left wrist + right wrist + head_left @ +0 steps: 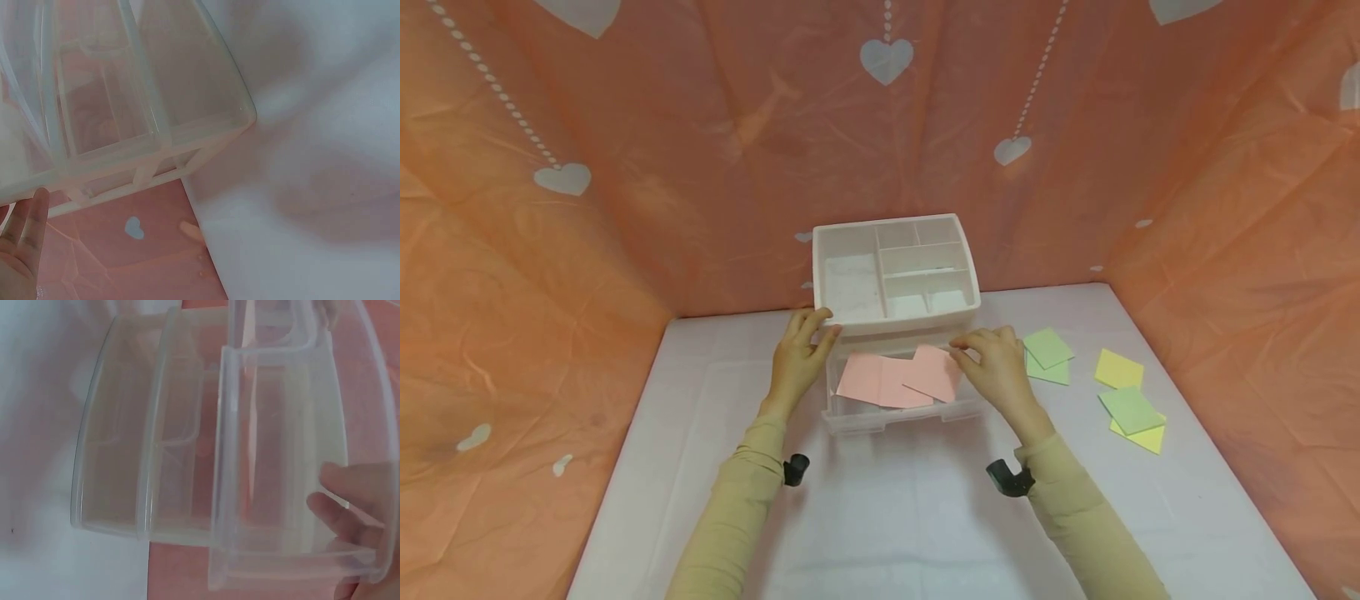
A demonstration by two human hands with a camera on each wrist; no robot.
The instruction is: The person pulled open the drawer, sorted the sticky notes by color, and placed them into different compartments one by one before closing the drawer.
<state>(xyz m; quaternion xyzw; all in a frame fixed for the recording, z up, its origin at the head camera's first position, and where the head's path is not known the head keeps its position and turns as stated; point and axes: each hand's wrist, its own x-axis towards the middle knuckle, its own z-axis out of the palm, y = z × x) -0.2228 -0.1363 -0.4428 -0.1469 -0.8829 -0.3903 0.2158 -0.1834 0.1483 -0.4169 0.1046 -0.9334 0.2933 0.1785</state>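
A white desktop drawer organizer has its clear drawer pulled out at the front. Overlapping pink paper squares lie inside that drawer. My left hand grips the organizer's front left corner, index finger on the rim and thumb just below it. My right hand is over the drawer's right side, its fingertips right at the corner of the rightmost pink square. Through the clear plastic in the right wrist view, thumb and index finger are a little apart with no paper showing between them.
Green paper squares lie just right of the organizer. Farther right are yellow squares and another green one. The organizer's divided top tray is near an orange cloth backdrop. A white cloth covers the table.
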